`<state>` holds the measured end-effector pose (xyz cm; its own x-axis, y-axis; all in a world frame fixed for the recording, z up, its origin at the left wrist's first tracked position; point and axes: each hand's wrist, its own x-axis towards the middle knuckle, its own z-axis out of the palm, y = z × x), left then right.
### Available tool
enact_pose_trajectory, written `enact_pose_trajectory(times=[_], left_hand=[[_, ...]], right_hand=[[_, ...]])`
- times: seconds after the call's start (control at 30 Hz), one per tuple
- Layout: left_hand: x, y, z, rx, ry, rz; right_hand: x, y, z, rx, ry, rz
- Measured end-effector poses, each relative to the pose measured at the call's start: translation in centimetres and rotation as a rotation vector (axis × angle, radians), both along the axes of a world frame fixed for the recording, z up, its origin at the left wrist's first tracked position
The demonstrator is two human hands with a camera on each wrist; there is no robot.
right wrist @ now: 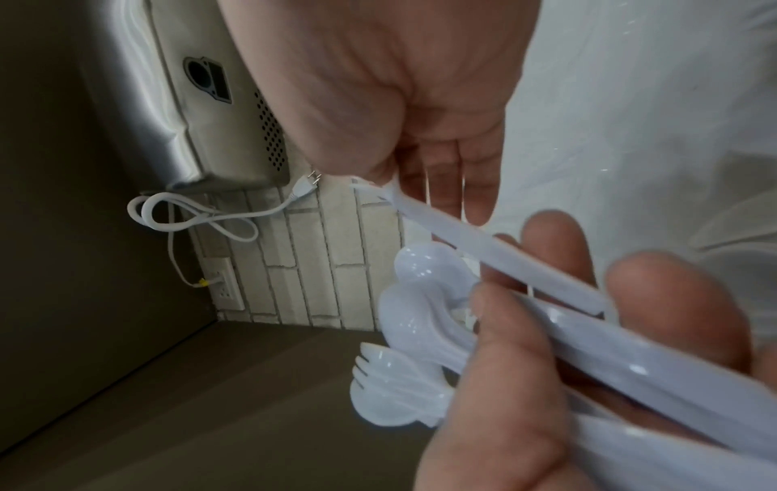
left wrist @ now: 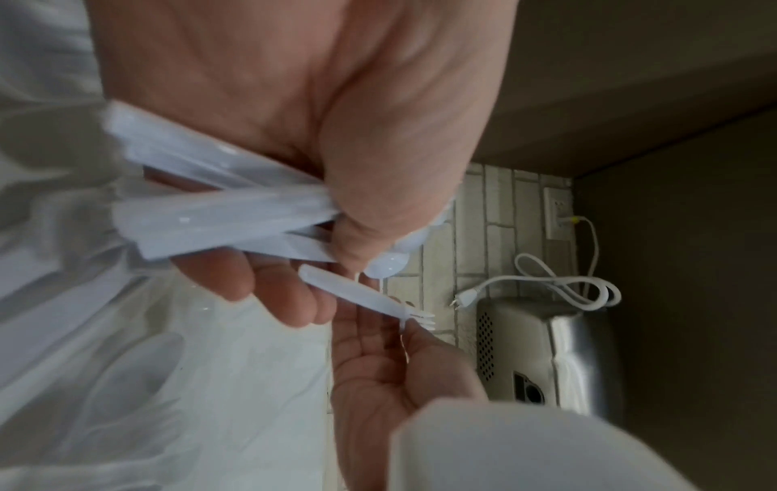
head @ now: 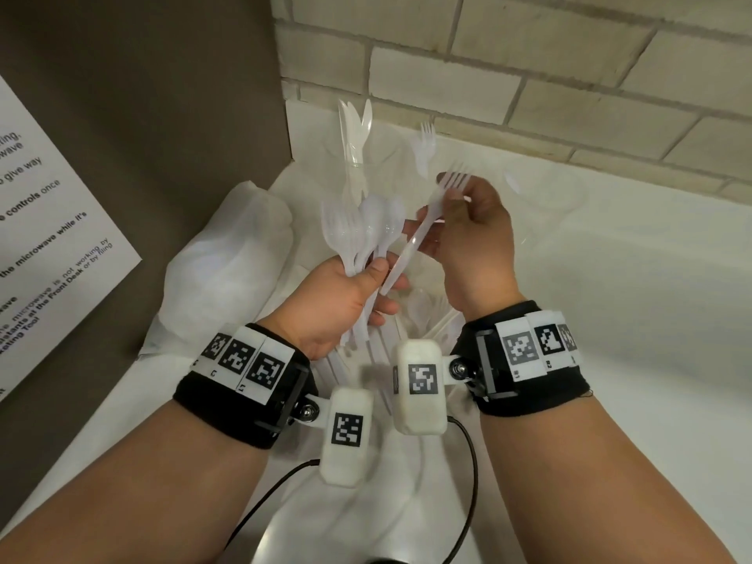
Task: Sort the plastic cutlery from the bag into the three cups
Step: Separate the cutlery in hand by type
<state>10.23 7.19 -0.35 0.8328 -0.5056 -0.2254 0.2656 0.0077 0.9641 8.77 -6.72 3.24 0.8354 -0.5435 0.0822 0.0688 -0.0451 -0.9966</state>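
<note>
- The left hand (head: 337, 295) is gripping a bundle of forks and spoons (head: 362, 230) by the handles.
- The right hand (head: 472, 234) is pinching a single fork (head: 427, 221) near its tines.

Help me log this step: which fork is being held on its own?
The fork pinched by the right hand, tines up; the other forks sit bunched with spoons in the left hand.

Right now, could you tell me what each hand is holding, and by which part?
The left hand grips a bunch of forks and spoons by their handles. The right hand pinches a single fork near its head, just below the prongs.
</note>
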Motion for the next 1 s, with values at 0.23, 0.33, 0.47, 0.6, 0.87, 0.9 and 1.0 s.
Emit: enact_pose_trajectory(times=[0.23,0.33,0.47,0.6,0.87,0.9,1.0], left_hand=[[0.3,-0.1,0.2,0.100,-0.140,0.036],[0.9,-0.1,-0.7,0.205,-0.230,0.108],[1.5,-0.2,-1.3,0.343,-0.333,0.104],[1.6,-0.3,-1.7,0.327,-0.330,0.051],[1.4,0.4,-1.6,0.061,-0.203,-0.066],[1.5,0.4,-1.8,0.059,-0.207,-0.081],[1.7,0.4,-2.0,0.095,-0.235,-0.091]], right_hand=[[0.0,0.5,0.5,-0.122,-0.102,-0.123],[-0.1,1.1,0.7,-0.228,-0.127,-0.103],[-0.2,1.8,0.4,-0.266,0.027,0.131],[-0.2,2.3,0.0,-0.298,0.123,0.228],[0.1,1.9,-0.3,-0.059,0.117,0.148],[0.1,1.9,-0.2,-0.028,0.090,0.105],[0.3,1.7,0.0,-0.032,0.001,0.052]])
